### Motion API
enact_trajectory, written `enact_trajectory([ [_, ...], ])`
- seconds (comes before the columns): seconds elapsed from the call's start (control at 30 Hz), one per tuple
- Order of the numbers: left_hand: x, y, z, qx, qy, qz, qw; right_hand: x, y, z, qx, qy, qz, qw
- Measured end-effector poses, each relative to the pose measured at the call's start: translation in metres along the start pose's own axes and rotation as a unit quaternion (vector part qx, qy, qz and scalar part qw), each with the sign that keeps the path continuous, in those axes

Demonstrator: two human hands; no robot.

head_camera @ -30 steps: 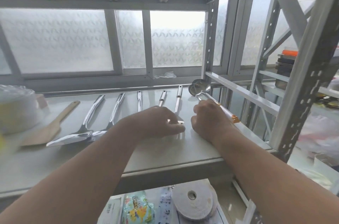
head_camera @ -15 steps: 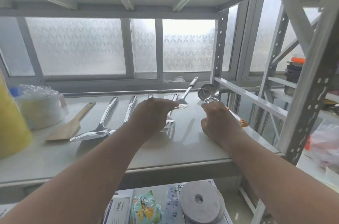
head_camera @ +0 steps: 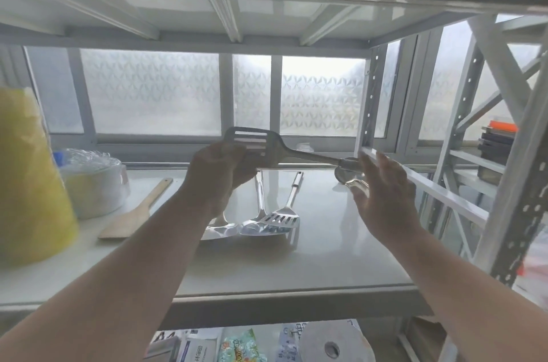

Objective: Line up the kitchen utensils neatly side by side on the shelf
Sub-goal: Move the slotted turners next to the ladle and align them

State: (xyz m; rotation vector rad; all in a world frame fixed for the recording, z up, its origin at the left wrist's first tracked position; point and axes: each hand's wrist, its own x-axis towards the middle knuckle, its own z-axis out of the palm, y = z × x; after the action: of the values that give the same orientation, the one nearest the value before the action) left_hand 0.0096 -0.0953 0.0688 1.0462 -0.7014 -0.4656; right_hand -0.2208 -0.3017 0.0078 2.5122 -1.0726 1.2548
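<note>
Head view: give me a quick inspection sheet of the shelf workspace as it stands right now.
Surface: white shelf board, glossy.
Job's things: slotted turner held up in the air, handle pointing right; wooden spatula, second slotted turner and two more steel utensils lying on the board, heads overlapping; ladle at the right, partly hidden.
Clutter: yellow bag; wrapped white stack.
Hands: left hand grips the raised turner's head; right hand open, fingers spread near its handle end.
Cables: nothing seen.
Surroundings: frosted window; rack frame; tape roll below.

Bare forearms, seemingly sleeveless; ringless hands.
</note>
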Motion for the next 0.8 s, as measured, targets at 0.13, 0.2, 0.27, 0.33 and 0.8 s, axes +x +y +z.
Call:
enact_trajectory([
  [0.13,0.010,0.000,-0.012,-0.038,0.008,-0.031,0.999,0.005,0.007,-0.001,0.043,0.041,-0.063,0.996],
  [0.2,0.014,0.002,-0.014,-0.065,0.024,-0.039,0.997,0.002,0.006,-0.004,0.034,0.042,-0.078,0.996],
  [0.27,0.016,0.003,-0.010,-0.104,0.047,-0.047,0.992,-0.002,0.000,-0.006,0.025,0.031,-0.085,0.996],
  [0.33,0.016,0.000,0.001,-0.109,0.034,-0.048,0.992,-0.007,-0.006,-0.009,0.047,0.026,-0.077,0.996],
  [0.8,-0.003,-0.081,0.122,0.508,-0.250,0.042,0.823,-0.026,-0.035,-0.017,0.258,-0.231,0.300,0.889],
])
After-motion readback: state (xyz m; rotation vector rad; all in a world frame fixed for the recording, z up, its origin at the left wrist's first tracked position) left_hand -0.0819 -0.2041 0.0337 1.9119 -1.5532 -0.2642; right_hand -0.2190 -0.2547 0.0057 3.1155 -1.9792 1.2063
